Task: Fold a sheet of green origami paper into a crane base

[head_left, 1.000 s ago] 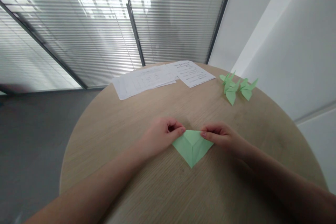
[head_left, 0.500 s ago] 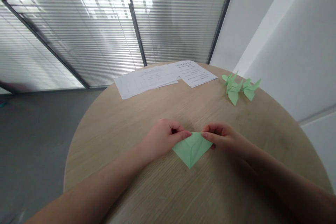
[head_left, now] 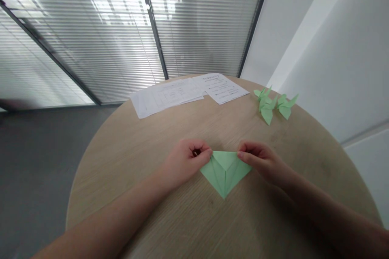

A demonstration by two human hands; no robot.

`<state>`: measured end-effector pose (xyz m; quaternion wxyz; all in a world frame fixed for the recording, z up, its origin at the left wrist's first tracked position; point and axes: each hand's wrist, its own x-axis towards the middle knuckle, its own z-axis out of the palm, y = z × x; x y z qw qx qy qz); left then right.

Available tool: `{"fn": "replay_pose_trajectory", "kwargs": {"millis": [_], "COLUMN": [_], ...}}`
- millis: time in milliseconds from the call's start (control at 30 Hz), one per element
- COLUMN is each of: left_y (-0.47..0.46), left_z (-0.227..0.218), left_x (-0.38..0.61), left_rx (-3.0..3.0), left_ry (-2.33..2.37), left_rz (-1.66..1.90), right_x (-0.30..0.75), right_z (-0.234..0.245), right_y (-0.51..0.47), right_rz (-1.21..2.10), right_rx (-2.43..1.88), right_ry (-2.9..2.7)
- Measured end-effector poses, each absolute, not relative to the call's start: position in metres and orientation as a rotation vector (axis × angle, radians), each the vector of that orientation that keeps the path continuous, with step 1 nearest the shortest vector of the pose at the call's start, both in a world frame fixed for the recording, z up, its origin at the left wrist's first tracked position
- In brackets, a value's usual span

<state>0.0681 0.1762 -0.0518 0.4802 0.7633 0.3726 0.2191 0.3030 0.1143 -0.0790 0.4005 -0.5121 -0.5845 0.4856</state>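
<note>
A light green folded origami paper is held between my two hands, its point toward me and its straight folded edge at the top. Crease lines meet near its middle. My left hand pinches the upper left of the paper between thumb and curled fingers. On the other side, my right hand pinches the upper right corner area, thumb on top. Fingers behind the paper are partly hidden. The paper is just above or on the round wooden table; I cannot tell which.
Folded green paper cranes stand close together at the table's far right. Printed white sheets overlap along the far edge. Behind the table are windows with blinds and a white wall on the right.
My hands have moved farther apart along the top edge, so more of the green paper shows between them. The view has shifted slightly.
</note>
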Motion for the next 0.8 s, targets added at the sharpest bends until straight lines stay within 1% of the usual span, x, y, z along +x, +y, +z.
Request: {"fn": "replay_pose_trajectory", "kwargs": {"millis": [200,500,800], "left_y": [0.175,0.176,0.172], "left_z": [-0.051,-0.056,-0.055], "left_x": [0.068,0.069,0.069], "left_rx": [1.875,1.911,2.176], "left_ry": [0.91,0.881,0.721], "left_rz": [0.571,0.475,0.325], "right_x": [0.305,0.3,0.289], "right_z": [-0.087,-0.079,-0.083], "right_y": [0.118,0.112,0.103], "right_rz": [1.314,1.18,1.11], "right_rx": [-1.32,-1.266,-1.22], "right_ry": [-1.477,-1.584,-1.793]}}
